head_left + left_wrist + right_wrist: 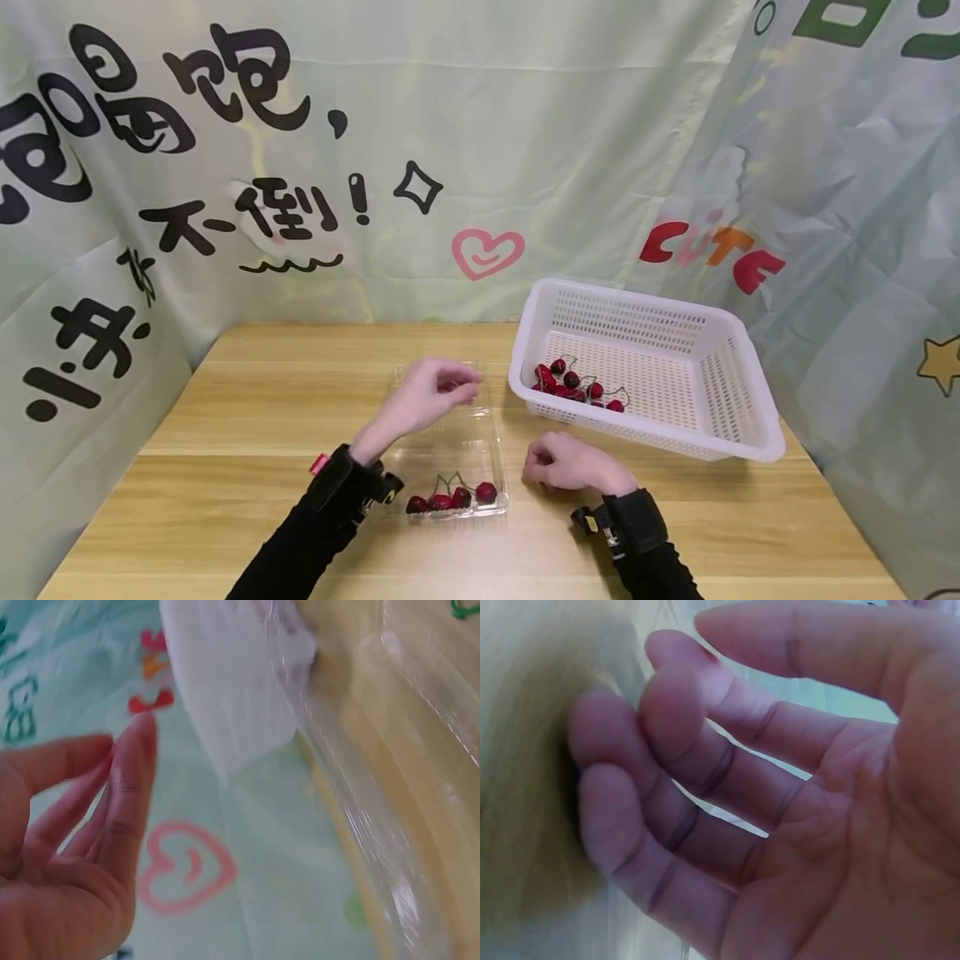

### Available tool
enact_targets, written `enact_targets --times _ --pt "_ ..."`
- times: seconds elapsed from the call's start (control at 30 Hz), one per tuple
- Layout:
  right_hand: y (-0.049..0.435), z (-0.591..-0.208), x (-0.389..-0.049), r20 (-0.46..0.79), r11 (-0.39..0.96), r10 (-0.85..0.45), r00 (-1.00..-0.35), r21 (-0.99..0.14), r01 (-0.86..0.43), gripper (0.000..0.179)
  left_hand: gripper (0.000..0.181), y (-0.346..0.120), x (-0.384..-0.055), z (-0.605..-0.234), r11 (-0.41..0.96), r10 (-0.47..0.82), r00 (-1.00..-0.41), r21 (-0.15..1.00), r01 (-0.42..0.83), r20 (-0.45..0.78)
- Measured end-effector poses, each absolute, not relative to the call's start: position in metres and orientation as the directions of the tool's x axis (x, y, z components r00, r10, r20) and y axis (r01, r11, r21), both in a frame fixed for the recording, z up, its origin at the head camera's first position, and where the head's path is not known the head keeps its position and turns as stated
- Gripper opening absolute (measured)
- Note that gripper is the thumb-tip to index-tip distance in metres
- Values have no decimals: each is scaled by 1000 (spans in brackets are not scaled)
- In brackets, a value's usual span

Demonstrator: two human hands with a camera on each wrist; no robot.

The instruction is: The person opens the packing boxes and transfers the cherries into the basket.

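Observation:
My left hand (429,395) hovers over the back part of a clear plastic container (497,454). Its fingers are nearly straight with the thumb close to them, and nothing is held between them in the left wrist view. Several dark red cherries (461,497) with green stems lie along the container's front edge. To the right of the container, my right hand (566,462) is low at the wooden table, its fingers (671,712) loosely bent around nothing. More cherries (572,380) are gathered at the left front of a white basket (645,429).
The white perforated basket stands at the back right, behind my right hand. A wooden table (247,433) carries everything. A pale printed cloth (420,100) hangs behind and at both sides. Black bands with small devices are strapped to both wrists.

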State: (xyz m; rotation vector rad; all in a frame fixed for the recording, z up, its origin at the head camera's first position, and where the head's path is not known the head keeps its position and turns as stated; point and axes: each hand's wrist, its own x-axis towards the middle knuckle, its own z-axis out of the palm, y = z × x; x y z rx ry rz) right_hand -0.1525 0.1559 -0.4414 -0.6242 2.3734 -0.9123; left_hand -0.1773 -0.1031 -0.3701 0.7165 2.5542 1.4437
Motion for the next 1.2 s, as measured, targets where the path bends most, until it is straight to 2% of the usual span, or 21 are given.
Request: enact_targets --times 0.1,0.2,0.33,0.57,0.67,0.8,0.9,1.2 --pt "155 -440 -153 -293 663 -580 -760 -712 -231 15 20 -125 -169 -377 480 451 -882 795 371 140" --pt "154 -438 -153 -260 661 -583 -770 -703 -263 18 20 -144 -159 -384 527 418 -901 776 346 119" --pt "150 -434 -152 -138 644 -583 -800 -678 -353 24 22 -161 -148 -391 569 425 -901 748 340 86" --pt "138 -419 -146 72 590 -535 -842 -681 -434 19 24 -177 -136 -395 570 518 -854 720 396 60" --pt "128 -415 -141 169 546 -554 -815 -666 -509 15 21 -180 -134 -397 578 530 -847 708 404 51" --pt "111 -418 -133 271 471 -634 -724 -608 -640 7 19 -178 -134 -401 609 551 -834 677 413 14" --pt "101 -421 -128 284 464 -674 -682 -556 -690 7 19 -177 -133 -403 639 554 -833 645 418 -9" --pt "81 -430 -121 234 503 -746 -624 -416 -757 11 21 -175 -134 -405 688 530 -848 599 411 -27"
